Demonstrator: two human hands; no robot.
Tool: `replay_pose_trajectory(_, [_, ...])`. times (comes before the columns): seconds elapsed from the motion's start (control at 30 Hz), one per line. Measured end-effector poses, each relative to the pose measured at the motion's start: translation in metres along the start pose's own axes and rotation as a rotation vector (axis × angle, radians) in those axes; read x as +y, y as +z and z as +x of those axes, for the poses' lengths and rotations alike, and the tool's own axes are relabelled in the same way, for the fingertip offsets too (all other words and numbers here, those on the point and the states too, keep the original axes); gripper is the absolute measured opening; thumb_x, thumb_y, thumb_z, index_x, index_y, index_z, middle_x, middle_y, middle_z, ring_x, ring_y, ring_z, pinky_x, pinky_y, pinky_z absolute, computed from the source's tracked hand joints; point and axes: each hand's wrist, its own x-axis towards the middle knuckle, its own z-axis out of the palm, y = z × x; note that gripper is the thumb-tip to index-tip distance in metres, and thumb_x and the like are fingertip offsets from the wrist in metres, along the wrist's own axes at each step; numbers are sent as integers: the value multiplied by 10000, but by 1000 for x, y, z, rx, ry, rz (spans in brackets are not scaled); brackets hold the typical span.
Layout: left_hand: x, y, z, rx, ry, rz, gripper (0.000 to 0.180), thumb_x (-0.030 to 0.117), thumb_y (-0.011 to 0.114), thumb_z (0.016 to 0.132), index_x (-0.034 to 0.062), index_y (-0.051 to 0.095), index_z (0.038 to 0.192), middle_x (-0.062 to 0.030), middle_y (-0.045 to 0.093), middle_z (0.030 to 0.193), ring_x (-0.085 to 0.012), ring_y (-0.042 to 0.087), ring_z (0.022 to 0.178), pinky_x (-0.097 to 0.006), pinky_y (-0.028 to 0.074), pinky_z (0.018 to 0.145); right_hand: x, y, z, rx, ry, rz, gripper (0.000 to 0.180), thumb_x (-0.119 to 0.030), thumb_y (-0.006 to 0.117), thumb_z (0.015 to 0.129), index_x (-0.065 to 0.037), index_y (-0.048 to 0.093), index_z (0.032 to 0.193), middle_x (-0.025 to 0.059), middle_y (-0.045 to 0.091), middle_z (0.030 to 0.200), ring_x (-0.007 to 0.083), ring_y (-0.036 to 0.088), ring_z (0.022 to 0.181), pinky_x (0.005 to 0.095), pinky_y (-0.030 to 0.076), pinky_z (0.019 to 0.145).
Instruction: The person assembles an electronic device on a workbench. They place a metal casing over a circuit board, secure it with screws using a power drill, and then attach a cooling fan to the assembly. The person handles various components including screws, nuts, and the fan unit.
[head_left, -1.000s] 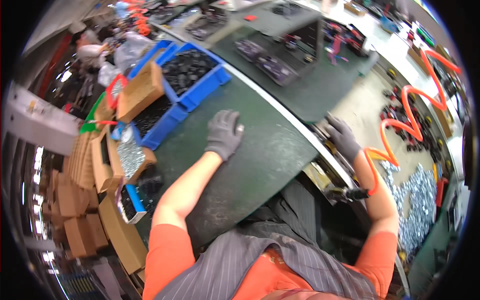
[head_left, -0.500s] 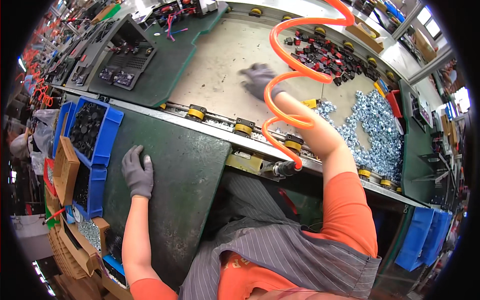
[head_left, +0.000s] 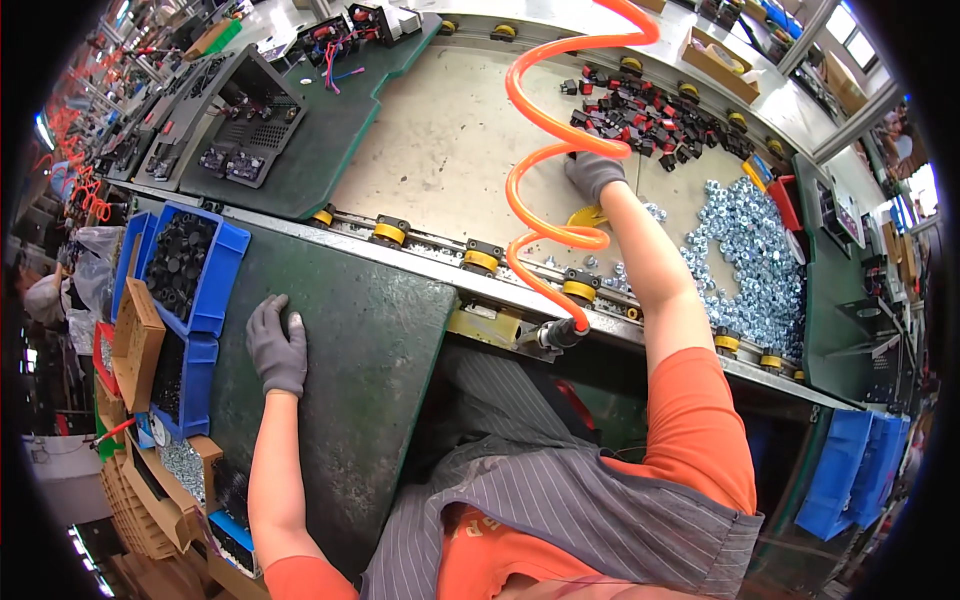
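Palm down, your grey-gloved left hand (head_left: pixel 277 345) rests on a dark green, scuffed flat worktop (head_left: pixel 360 320), near 9 o'clock in your view. Its fingers lie close together, the thumb set a little apart, and nothing is in its grip. From that hand, a blue plastic bin (head_left: pixel 232 250) full of black round pieces (head_left: pixel 178 258) stands between 10 and 11 o'clock, a second blue plastic bin (head_left: pixel 203 375) at 8, and a brown cardboard box (head_left: pixel 138 335) at 9.

Your grey-gloved right hand (head_left: pixel 597 178) is between 1 and 2 o'clock in your view, over a pale beige flat surface (head_left: pixel 440 130). An orange coiled hose (head_left: pixel 514 85) crosses in front of its fingertips, so you cannot tell whether those fingers are clamped on anything or apart. Nearest it, toward 1 o'clock from that hand, lies a loose heap of small black-and-red block-shaped parts (head_left: pixel 655 128). A yellow piece (head_left: pixel 588 216) sits just beside the hand at 6 o'clock, partly behind the hose; a spread of small shiny silver metal pieces (head_left: pixel 755 260) lies at 4.
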Motion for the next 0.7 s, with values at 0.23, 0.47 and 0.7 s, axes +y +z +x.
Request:
replay_pose_trajectory(0.23, [-5, 12, 9, 31, 60, -37, 317, 230, 576, 862, 99, 589, 1150, -118, 568, 1223, -325, 492, 1168, -434, 384, 1006, 4, 6, 5, -53, 37, 7, 401, -148, 576, 799, -125, 596, 1199, 186, 602, 1177, 360, 609, 1047, 436, 486, 922])
replay_pose_trajectory(0.47, [-15, 10, 3, 11, 70, -58, 311, 234, 544, 907, 63, 592, 1163, -158, 572, 1207, -338, 510, 1147, -436, 385, 1012, 76, -37, -33, 300, -29, 343, 337, -213, 629, 777, -134, 633, 1105, 166, 671, 1006, 325, 640, 952, 390, 503, 835])
replay_pose_trajectory(0.7, [-13, 11, -1, -5, 76, -11, 317, 213, 520, 925, 56, 585, 1193, -157, 566, 1234, -331, 508, 1171, -428, 381, 1024, 365, -137, -212, 652, 556, -400, 344, -154, 442, 894, -254, 600, 1182, 207, 602, 1007, 405, 618, 862, 511, 500, 756])
